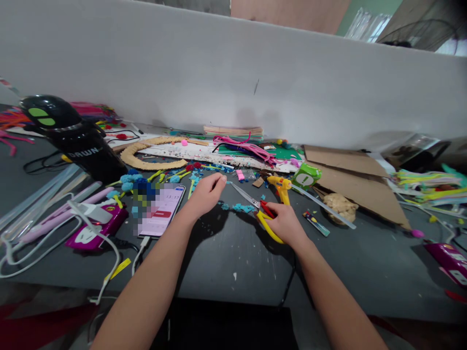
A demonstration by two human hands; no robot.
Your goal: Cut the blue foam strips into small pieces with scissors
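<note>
My right hand [286, 223] is wrapped round the yellow-and-red handles of a pair of scissors [251, 198]. Their blades point up and left, the tips close to my left hand [208, 192]. The left fingers are pinched together; a tiny light-blue bit shows at the fingertips, too small to name. Below the blades, small light-blue clippings [242, 208] lie scattered on the grey table [237, 262]. Just beyond my right hand stands a yellow glue gun [280, 187], a long clear glue stick [323, 204] sticking out of its back.
A phone [162, 214] lies left of my left forearm, near a purple power strip [97, 228] with white cables. A black bottle [78, 141] stands farther left. Pink pipe cleaners [248, 146] lie at the back; cardboard sheets [361, 187] and a tan lump [341, 208] are at right.
</note>
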